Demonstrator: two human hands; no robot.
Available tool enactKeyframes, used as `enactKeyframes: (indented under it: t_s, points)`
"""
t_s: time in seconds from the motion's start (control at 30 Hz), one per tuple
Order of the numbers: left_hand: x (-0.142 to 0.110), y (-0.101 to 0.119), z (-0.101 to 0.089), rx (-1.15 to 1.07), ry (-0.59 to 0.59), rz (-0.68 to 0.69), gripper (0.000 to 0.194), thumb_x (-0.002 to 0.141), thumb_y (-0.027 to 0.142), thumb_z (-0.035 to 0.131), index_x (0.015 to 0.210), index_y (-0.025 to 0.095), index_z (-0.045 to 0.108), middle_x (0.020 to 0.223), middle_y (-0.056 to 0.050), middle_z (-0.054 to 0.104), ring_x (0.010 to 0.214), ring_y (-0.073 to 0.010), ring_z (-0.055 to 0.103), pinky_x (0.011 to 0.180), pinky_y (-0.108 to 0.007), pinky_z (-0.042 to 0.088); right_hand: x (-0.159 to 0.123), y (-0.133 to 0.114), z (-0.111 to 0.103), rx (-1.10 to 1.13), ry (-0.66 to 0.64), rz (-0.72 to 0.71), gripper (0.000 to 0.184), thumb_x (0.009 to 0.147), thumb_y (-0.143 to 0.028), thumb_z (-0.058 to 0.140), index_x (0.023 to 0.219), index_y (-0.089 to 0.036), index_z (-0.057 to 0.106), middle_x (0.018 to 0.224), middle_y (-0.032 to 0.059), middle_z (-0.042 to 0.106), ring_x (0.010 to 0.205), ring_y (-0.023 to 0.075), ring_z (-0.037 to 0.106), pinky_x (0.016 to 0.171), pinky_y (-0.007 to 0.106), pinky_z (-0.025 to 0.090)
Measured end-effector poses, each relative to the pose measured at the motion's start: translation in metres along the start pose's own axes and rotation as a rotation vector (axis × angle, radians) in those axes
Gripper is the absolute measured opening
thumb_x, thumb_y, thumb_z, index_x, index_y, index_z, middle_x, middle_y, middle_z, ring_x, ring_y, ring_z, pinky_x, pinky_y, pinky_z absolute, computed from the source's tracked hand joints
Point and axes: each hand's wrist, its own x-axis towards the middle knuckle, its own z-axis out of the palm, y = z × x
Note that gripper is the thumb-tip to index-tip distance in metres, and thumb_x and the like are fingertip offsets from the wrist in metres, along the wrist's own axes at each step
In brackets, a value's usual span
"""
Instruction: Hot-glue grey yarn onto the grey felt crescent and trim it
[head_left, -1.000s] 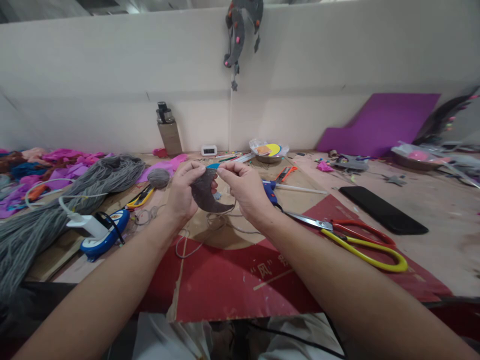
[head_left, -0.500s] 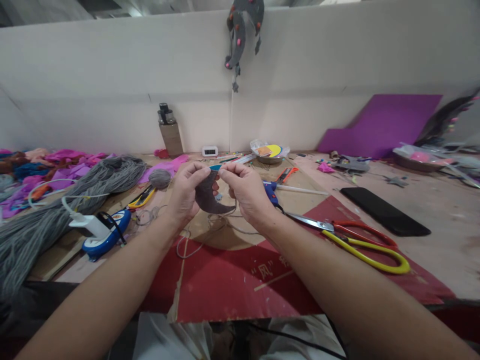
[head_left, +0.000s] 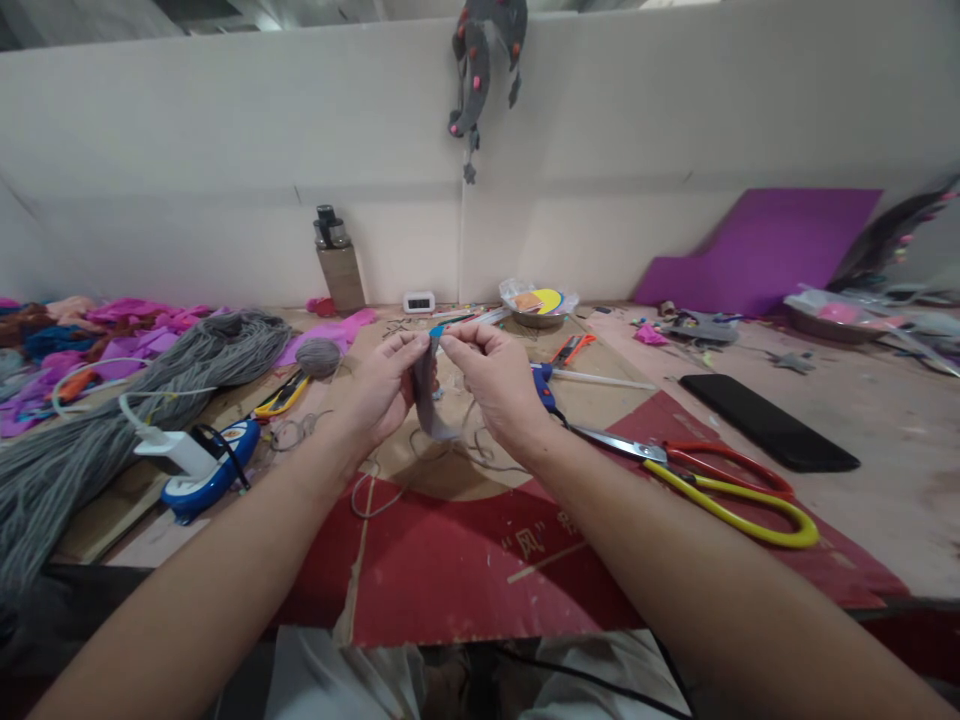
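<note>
Over the cardboard, my left hand [head_left: 390,385] is closed on a grey felt crescent [head_left: 426,400], which is now seen nearly edge-on. A small patch of blue [head_left: 437,330] shows at its top, between the fingertips. My right hand [head_left: 491,375] pinches at that same upper end, thumb against fingers; whether it grips the felt edge, the yarn or something smaller is hidden. Thin grey yarn [head_left: 480,458] trails below the crescent onto the cardboard [head_left: 465,570]. Just beyond the right hand lies a blue glue gun [head_left: 541,382] with a white glue stick.
Large scissors [head_left: 720,480] with red and yellow handles lie by my right forearm, near a black phone [head_left: 765,420]. To the left are a grey yarn hank [head_left: 187,390], a blue-and-white power strip [head_left: 214,470], a yellow cutter [head_left: 282,397] and a yarn ball [head_left: 318,357].
The crescent has turned from showing its broad face to nearly edge-on. Both hands stay close together at its top, with the left hand's fingers slightly shifted.
</note>
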Motion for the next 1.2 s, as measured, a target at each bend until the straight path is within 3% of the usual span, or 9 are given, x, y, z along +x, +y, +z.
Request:
enactKeyframes:
  t_s: [0.2,0.43,0.77,1.0,1.1,1.2]
  points:
    - [-0.002,0.002,0.000,-0.003,0.052,0.016,0.029,0.071,0.030,0.079,0.083,0.019,0.054,0.065,0.004,0.055,0.052,-0.0083,0.052,0.049,-0.020,0.045,0.002,0.006,-0.002,-0.007,-0.037,-0.008,0.016,0.074,-0.035,0.068,0.081,-0.020,0.068,0.070,-0.0035,0.056,0.056,0.0082,0.038,0.050,0.023,0.031]
    - [0.001,-0.004,-0.004,0.050,0.020,0.187,0.032,0.070,0.029,0.081,0.087,0.021,0.055,0.074,0.003,0.059,0.060,-0.0083,0.054,0.053,-0.019,0.044,0.003,0.006,-0.002,-0.007,-0.029,-0.026,0.017,0.075,-0.037,0.068,0.080,-0.020,0.067,0.067,-0.0040,0.052,0.056,0.0084,0.037,0.050,0.023,0.031]
    - [-0.002,-0.009,-0.004,0.217,0.022,0.209,0.024,0.076,0.037,0.077,0.086,0.020,0.063,0.084,-0.001,0.062,0.077,-0.0118,0.058,0.064,-0.021,0.049,0.002,0.006,-0.002,-0.062,-0.005,-0.047,0.015,0.076,-0.034,0.068,0.079,-0.019,0.067,0.063,-0.0048,0.051,0.057,0.0087,0.038,0.052,0.024,0.031]
    - [-0.002,-0.011,-0.001,0.285,0.039,0.228,0.025,0.081,0.044,0.072,0.081,0.020,0.066,0.072,0.000,0.060,0.065,-0.0121,0.055,0.058,-0.023,0.045,0.003,0.008,-0.003,-0.051,0.009,-0.049,0.017,0.075,-0.035,0.070,0.080,-0.019,0.066,0.066,-0.0041,0.054,0.058,0.0089,0.039,0.053,0.024,0.031]
    - [-0.002,-0.013,-0.001,0.256,-0.002,0.229,0.028,0.084,0.048,0.067,0.081,0.020,0.067,0.070,0.000,0.061,0.061,-0.0124,0.055,0.056,-0.025,0.044,0.003,0.009,-0.003,-0.033,0.007,-0.052,0.020,0.075,-0.037,0.070,0.082,-0.018,0.066,0.066,-0.0048,0.053,0.058,0.0086,0.040,0.053,0.024,0.031]
    - [0.002,-0.014,-0.003,0.217,-0.078,0.253,0.027,0.076,0.044,0.076,0.083,0.019,0.070,0.076,-0.002,0.067,0.067,-0.0145,0.060,0.066,-0.028,0.048,0.004,0.008,-0.003,-0.034,0.015,-0.068,0.021,0.074,-0.037,0.070,0.082,-0.018,0.065,0.067,-0.0050,0.053,0.059,0.0086,0.041,0.054,0.024,0.032]
